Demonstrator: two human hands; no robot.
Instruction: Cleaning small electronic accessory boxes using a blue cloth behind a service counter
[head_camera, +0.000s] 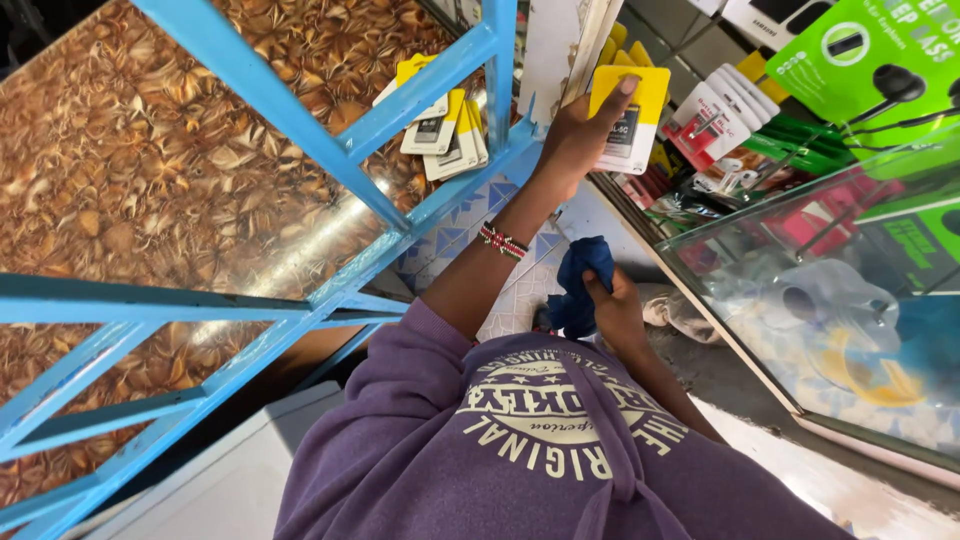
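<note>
Just left of the upper middle, loose yellow-and-white packets (440, 125) lie behind the blue frame (330, 140). The left hand (575, 135) pinches a yellow-topped card packet (630, 115) at upper centre; a loose pinch could drop it. Below, the right hand (615, 310) clenches a blue cloth (583, 285), which could snag the hanging packs (715, 115).

Yellow-and-white flat card packet (630, 120) in the left hand (575, 135), dark blue crumpled cloth (583, 285) in the right hand (617, 312), red, black and white beaded wristband (503, 241), purple sweatshirt (480, 450) with cream print, sky-blue painted metal frame (300, 120), brown leaf-patterned panel (130, 160), bright green earphone boxes (880, 50).
</note>
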